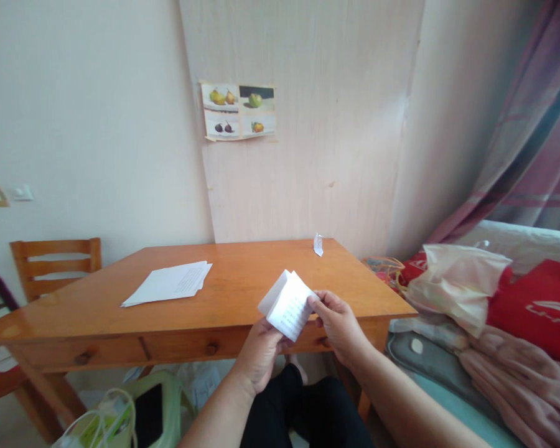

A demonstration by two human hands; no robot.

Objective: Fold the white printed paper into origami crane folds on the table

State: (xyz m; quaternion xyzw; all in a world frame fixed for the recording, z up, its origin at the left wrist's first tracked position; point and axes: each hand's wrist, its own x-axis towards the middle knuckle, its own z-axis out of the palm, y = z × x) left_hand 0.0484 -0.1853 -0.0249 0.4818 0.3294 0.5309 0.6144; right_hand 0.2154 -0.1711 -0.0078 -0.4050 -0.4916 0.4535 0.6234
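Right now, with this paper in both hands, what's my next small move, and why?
Probably pinch the fold flat: the paper is bent over loosely in the air, left hand under it, right hand at its edge, so the crease looks unset.

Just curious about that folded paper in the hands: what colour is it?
The folded paper is white with small dark print; head view shows it.

Both my hands are raised in front of me, near the middle, close together but not touching. My left hand sits lower and nearer, its back turned to me, fingers curled closed out of sight. My right hand is a little farther and higher, thumb and fingertips pinched together, pointing left. Both forearms are bare and angle in from below.
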